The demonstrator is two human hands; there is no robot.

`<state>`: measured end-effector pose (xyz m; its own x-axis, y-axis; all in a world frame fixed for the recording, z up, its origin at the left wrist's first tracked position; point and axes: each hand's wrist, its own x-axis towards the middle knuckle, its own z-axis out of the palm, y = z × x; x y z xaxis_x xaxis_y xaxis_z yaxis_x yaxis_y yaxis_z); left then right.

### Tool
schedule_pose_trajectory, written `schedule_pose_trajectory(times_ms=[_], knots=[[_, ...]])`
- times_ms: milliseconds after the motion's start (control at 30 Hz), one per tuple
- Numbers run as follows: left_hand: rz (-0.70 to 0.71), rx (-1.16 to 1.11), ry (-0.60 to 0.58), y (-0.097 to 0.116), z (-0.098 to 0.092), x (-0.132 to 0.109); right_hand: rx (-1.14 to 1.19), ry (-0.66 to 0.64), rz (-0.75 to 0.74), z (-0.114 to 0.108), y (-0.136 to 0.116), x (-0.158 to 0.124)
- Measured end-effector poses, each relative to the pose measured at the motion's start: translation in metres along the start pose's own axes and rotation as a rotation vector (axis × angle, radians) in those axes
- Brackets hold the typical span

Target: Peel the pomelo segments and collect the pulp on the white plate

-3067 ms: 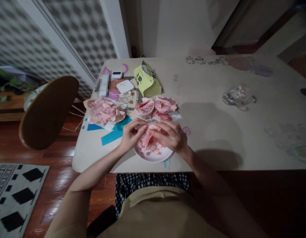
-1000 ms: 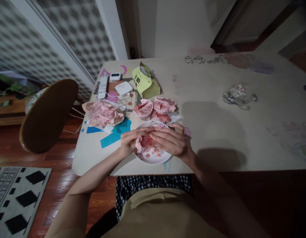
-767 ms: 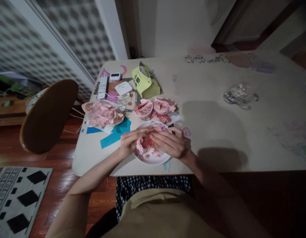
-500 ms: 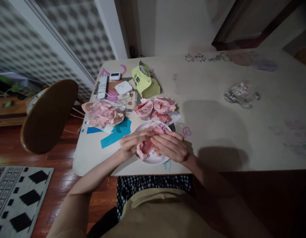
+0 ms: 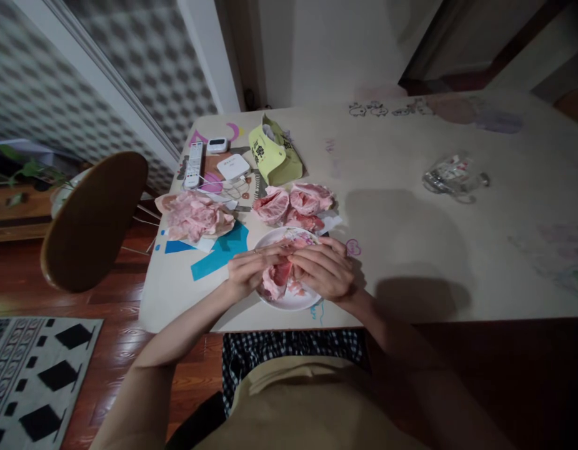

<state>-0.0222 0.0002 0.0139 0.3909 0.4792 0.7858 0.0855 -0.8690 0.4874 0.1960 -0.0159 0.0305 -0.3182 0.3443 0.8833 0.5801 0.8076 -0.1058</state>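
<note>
Over a white plate (image 5: 302, 305) with a floral rim, both my hands close on a piece of pink pomelo (image 5: 275, 279). My left hand (image 5: 250, 267) grips its left side, and my right hand (image 5: 325, 267) pinches at its upper right; the fingertips nearly meet and partly hide the piece. Bits of pomelo flesh (image 5: 295, 287) lie on the plate beneath. Just behind the plate sit several unpeeled pomelo segments (image 5: 310, 200). To the left rests a heap of pale pink peel and membrane (image 5: 197, 215).
A yellow-green visor (image 5: 275, 153) stands at the back, beside a white box (image 5: 233, 167), a remote control (image 5: 194, 164) and a small device with a dark screen (image 5: 217, 145). A clear plastic bundle (image 5: 455, 177) lies on the right of the table. A brown chair (image 5: 95, 222) stands at left.
My right hand's fingers have bent in more and drawn slightly back, showing more of the pomelo piece. My left hand has barely moved.
</note>
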Motion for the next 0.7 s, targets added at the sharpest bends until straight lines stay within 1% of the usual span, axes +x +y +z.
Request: schedule_pose_trajectory(times_ms=[67,233,333,467,533,600,700], knots=[[-0.021,0.0,-0.01,0.0,-0.002,0.0,-0.019,0.006,-0.002,0.001,0.0,0.0],[-0.013,-0.02,-0.025,-0.002,-0.002,-0.002,-0.05,-0.006,-0.005,-0.001,0.0,-0.001],[-0.058,-0.048,0.06,-0.001,0.003,-0.003,-0.02,0.004,-0.003,0.001,-0.001,-0.001],[-0.221,0.019,0.206,0.0,0.011,-0.006,-0.049,0.004,-0.006,0.006,-0.003,0.001],[-0.279,0.053,0.26,-0.001,0.013,-0.008,-0.067,0.008,-0.002,0.008,-0.005,0.003],[-0.311,0.043,0.258,0.0,0.013,-0.009,-0.075,0.035,0.003,0.008,-0.006,0.004],[-0.331,-0.002,0.181,0.002,0.013,-0.007,-0.107,0.034,0.016,0.008,-0.006,0.004]])
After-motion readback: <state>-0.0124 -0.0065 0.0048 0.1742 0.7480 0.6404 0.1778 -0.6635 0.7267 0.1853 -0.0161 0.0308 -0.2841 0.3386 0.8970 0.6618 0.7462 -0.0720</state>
